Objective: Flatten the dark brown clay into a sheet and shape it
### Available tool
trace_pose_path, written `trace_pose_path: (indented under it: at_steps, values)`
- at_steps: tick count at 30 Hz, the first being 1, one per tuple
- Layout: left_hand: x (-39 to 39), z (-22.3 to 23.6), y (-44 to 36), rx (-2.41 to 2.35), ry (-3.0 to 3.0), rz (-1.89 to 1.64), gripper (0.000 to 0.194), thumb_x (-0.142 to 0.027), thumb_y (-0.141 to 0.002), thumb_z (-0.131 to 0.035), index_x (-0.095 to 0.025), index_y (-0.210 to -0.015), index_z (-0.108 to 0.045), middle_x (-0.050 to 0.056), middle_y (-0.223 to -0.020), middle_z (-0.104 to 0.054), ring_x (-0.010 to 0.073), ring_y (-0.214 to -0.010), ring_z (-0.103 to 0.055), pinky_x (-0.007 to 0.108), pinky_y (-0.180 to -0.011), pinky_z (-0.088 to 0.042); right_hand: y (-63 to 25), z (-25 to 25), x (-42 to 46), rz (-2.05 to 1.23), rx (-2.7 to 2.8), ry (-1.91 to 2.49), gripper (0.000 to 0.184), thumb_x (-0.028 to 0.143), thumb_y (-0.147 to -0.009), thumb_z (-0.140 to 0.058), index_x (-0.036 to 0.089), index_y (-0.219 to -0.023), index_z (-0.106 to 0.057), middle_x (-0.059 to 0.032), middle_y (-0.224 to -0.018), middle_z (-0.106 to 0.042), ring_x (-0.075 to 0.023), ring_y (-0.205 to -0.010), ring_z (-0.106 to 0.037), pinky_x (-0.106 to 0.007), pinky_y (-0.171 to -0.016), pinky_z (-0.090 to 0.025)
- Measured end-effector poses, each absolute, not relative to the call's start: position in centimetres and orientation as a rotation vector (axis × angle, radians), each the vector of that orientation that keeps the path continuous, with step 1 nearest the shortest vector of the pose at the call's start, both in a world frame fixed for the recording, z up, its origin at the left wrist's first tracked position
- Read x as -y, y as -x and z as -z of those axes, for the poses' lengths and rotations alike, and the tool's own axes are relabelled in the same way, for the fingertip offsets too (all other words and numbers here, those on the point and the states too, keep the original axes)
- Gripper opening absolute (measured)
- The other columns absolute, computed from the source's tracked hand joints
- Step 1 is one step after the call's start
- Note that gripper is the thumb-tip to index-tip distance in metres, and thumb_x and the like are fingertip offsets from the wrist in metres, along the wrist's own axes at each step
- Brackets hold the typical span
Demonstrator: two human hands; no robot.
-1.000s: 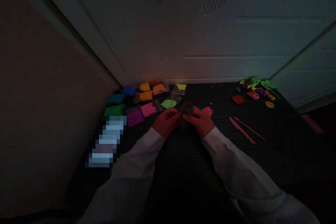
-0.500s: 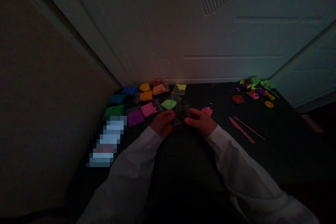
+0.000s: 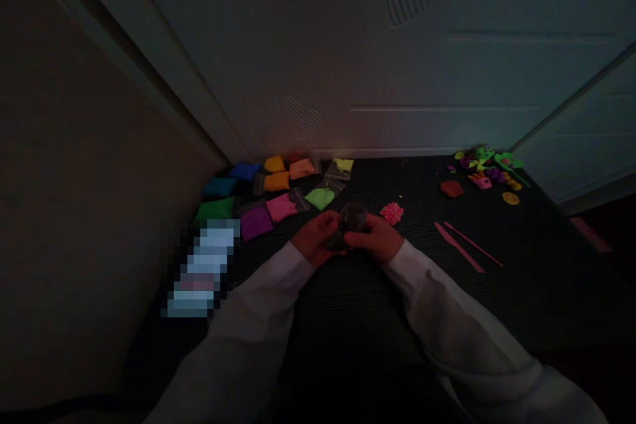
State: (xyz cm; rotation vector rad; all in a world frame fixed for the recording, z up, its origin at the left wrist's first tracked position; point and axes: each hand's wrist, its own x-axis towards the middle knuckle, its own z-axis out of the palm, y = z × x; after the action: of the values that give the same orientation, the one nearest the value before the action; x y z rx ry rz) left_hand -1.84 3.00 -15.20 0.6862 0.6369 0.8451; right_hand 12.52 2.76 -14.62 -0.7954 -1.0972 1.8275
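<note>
Dark packet [image 3: 354, 215], crumpled, clear-looking in parts; contents too dim to tell. Held up between both hands over the bench [image 3: 342, 318], just left of the pink cluster [image 3: 392, 213].

Left hand [image 3: 316, 238]: fingers curled, gripping the packet's left side. Right hand [image 3: 375, 237]: closed on its right side, thumb across the front. Both sleeves pale, reaching in from the near edge.

Landmark for the rest, pink cluster: knobbly, resting on the bench, near the right hand.

Left of cluster: light green packet [image 3: 320, 196], then pink packet [image 3: 282, 207], then purple packet [image 3: 256, 222]. Green packet [image 3: 215, 209] farther left; pixelated bright rectangle [image 3: 203, 271] left and nearer the wearer.

Right of cluster, nearer the wearer: pink knife [image 3: 460, 247] beside a thin pink stick [image 3: 473, 244]. Right and slightly beyond: reddish lump [image 3: 451, 189]. Farther right: yellow disc [image 3: 511, 198], heap of coloured pieces [image 3: 489, 172].
</note>
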Motion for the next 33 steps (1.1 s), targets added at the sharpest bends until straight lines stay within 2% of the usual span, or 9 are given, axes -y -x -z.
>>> trace_pose_path:
  at_steps: [5, 8, 11, 13, 16, 20, 22, 29, 33]
  values:
    - [-3.0, 15.4, 1.8, -0.632, -0.679, -0.772, 0.046, -0.043, -0.057, -0.072, -0.015, -0.086, -0.05, 0.001, -0.067, -0.061, 0.0162, -0.052, -0.061, 0.02, -0.04, -0.045, -12.2, 13.8, -2.4, -1.782, 1.085, 0.856, 0.036, 0.039, -0.048, -0.076, 0.018, -0.073, -0.06, 0.0057, -0.055, -0.058, -0.0068, -0.041, -0.047, -0.023, -0.044, -0.041]
    - [-3.3, 15.4, 1.9, -0.67, -0.652, -0.781, 0.041, -0.039, -0.061, -0.071, -0.016, -0.089, -0.05, 0.002, -0.069, -0.063, 0.0179, -0.056, -0.063, 0.024, -0.045, -0.05, -12.2, 13.5, -2.5, -1.687, 1.057, 0.912, 0.034, 0.037, -0.049, -0.076, 0.019, -0.073, -0.061, 0.0036, -0.064, -0.062, -0.0086, -0.05, -0.052, -0.024, -0.05, -0.043]
    - [-3.3, 15.0, 2.1, -0.645, -0.604, -0.824, 0.038, -0.04, -0.065, -0.067, -0.017, -0.09, -0.051, 0.004, -0.077, -0.065, 0.0218, -0.067, -0.065, 0.033, -0.057, -0.054, -12.3, 13.2, -2.7, -1.579, 1.03, 0.984, 0.032, 0.035, -0.05, -0.075, 0.019, -0.074, -0.062, 0.0023, -0.072, -0.063, -0.0114, -0.064, -0.056, -0.026, -0.058, -0.045]
    - [-3.2, 14.6, 2.3, -0.615, -0.604, -0.834, 0.036, -0.036, -0.066, -0.067, -0.016, -0.091, -0.051, 0.005, -0.08, -0.066, 0.0235, -0.072, -0.065, 0.036, -0.062, -0.054, -12.3, 13.3, -2.8, -1.54, 1.019, 1.023, 0.031, 0.036, -0.052, -0.074, 0.02, -0.076, -0.063, 0.002, -0.073, -0.063, -0.0121, -0.065, -0.056, -0.026, -0.059, -0.045]
    - [-3.2, 14.4, 2.5, -0.606, -0.621, -0.844, 0.03, -0.025, -0.066, -0.067, -0.016, -0.091, -0.052, 0.004, -0.078, -0.067, 0.0222, -0.07, -0.066, 0.031, -0.059, -0.054, -12.6, 13.5, -2.9, -1.553, 1.031, 1.007, 0.032, 0.036, -0.053, -0.074, 0.02, -0.079, -0.064, 0.0018, -0.073, -0.063, -0.012, -0.065, -0.055, -0.026, -0.059, -0.044]
    - [-3.3, 14.6, 2.6, -0.568, -0.585, -0.815, 0.028, -0.033, -0.07, -0.063, -0.013, -0.088, -0.056, 0.006, -0.071, -0.067, 0.02, -0.059, -0.065, 0.021, -0.042, -0.049, -13.2, 13.8, -3.0, -1.763, 1.116, 0.774, 0.038, 0.036, -0.056, -0.073, 0.021, -0.089, -0.063, 0.0025, -0.077, -0.063, -0.0093, -0.061, -0.053, -0.026, -0.06, -0.044]
    - [-3.3, 14.7, 2.5, -0.554, -0.584, -0.817, 0.03, -0.035, -0.069, -0.064, -0.012, -0.088, -0.058, 0.006, -0.07, -0.067, 0.0187, -0.057, -0.065, 0.019, -0.04, -0.048, -13.4, 13.9, -3.0, -1.822, 1.156, 0.742, 0.039, 0.036, -0.057, -0.073, 0.02, -0.091, -0.063, 0.003, -0.073, -0.062, -0.0081, -0.056, -0.051, -0.025, -0.059, -0.042]
    - [-3.1, 14.7, 2.2, -0.53, -0.613, -0.792, 0.037, -0.037, -0.064, -0.069, -0.013, -0.088, -0.056, 0.005, -0.07, -0.067, 0.0189, -0.058, -0.065, 0.02, -0.041, -0.049, -13.2, 13.3, -2.8, -1.769, 1.109, 0.844, 0.034, 0.032, -0.053, -0.076, 0.019, -0.08, -0.061, 0.005, -0.062, -0.059, -0.0077, -0.049, -0.05, -0.023, -0.05, -0.04]
    - [-3.1, 15.1, 2.2, -0.517, -0.61, -0.783, 0.032, -0.037, -0.066, -0.068, -0.013, -0.083, -0.054, 0.003, -0.066, -0.066, 0.0199, -0.056, -0.065, 0.02, -0.04, -0.048, -12.8, 13.2, -2.5, -1.757, 1.034, 0.882, 0.03, 0.031, -0.049, -0.076, 0.018, -0.07, -0.058, 0.0051, -0.059, -0.058, -0.0075, -0.047, -0.048, -0.024, -0.047, -0.04]
